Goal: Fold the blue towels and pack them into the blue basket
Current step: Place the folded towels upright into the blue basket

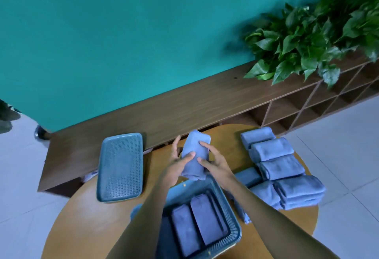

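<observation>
Blue basket below both hands | left hand, right hand gripping folded towel | round wooden table | teal wall beyond

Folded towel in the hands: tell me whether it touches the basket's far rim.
Cannot tell. In the head view the held towel, gripped by the left hand and right hand, overlaps the basket rim at its lower end; one view cannot separate contact from overlap.

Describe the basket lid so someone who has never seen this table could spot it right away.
Start at the round wooden table. On its left side, away from the towel stack, the basket lid lies flat, left of the open blue basket. It is the only rigid blue rectangle with a perforated top, and nothing sits on it.
</observation>
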